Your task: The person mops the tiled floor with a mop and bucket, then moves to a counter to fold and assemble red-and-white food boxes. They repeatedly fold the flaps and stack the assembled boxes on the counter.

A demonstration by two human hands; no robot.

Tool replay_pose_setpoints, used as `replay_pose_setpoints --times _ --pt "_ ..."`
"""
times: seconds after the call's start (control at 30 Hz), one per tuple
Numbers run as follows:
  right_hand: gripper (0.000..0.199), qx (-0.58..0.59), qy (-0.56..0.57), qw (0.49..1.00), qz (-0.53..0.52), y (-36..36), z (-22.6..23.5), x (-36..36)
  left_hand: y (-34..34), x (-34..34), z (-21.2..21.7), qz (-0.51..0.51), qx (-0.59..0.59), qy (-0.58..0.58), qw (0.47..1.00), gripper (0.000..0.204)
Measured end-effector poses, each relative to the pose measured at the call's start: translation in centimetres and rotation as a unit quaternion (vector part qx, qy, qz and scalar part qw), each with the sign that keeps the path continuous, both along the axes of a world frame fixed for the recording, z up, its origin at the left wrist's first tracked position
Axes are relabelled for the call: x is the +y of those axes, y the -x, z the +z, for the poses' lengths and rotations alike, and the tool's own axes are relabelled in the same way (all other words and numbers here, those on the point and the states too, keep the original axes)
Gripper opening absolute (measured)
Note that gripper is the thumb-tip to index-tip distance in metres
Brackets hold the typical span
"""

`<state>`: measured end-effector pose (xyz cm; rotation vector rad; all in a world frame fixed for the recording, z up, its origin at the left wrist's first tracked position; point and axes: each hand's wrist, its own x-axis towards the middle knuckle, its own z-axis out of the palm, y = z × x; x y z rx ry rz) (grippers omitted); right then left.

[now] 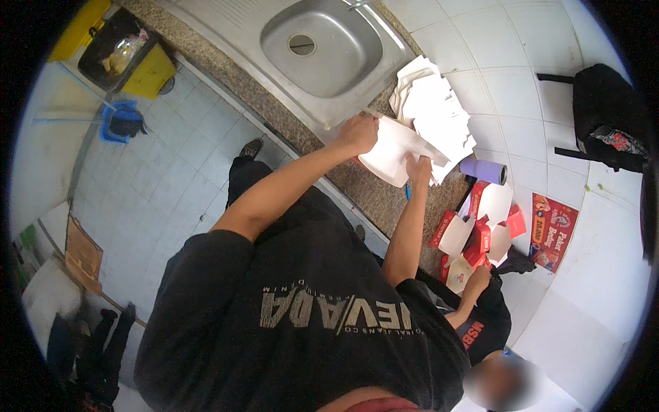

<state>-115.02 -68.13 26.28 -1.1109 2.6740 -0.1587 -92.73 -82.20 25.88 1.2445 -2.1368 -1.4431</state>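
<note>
Both my hands are on a cardboard box blank (389,152) over the granite counter. Its white side faces up, and a little red shows at its edge by my left hand (359,134). That hand is closed on the blank's left end. My right hand (418,168) grips the near right end, thumb on top and the other fingers mostly hidden. Just beyond lies a fanned stack of flat white blanks (439,113). Beneath my right hand, a small blue object (408,191) rests on the counter, too small to name.
A steel sink (322,48) lies beyond the counter (374,203). At right are a purple tumbler (483,171), several folded red-and-white boxes (454,232) and a co-worker's hand (478,277) touching them. A yellow bin (148,72) and blue dustpan (122,122) stand far left.
</note>
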Motion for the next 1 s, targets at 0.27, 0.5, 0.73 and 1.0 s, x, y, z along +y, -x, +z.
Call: replay_pose_setpoints --times 0.27,0.5,0.73,1.0 --pt "0.051 0.032 0.086 0.996 0.001 -5.7 2.6 -0.3 -0.3 0.9 -0.5 0.033 0.043 0.106 0.993 0.037" --pt "0.050 0.079 0.000 0.993 -0.086 -4.4 0.9 -0.4 1.0 1.3 -2.5 0.064 0.033 0.239 0.968 0.031" --pt "0.042 -0.023 0.196 0.978 0.073 -5.0 0.2 0.9 -0.7 1.6 0.1 -0.031 -0.027 0.127 0.991 0.027" --pt "0.047 -0.068 0.204 0.971 0.103 -4.7 2.1 -1.1 -0.3 2.9 -0.5 0.024 0.038 0.052 0.998 0.020"
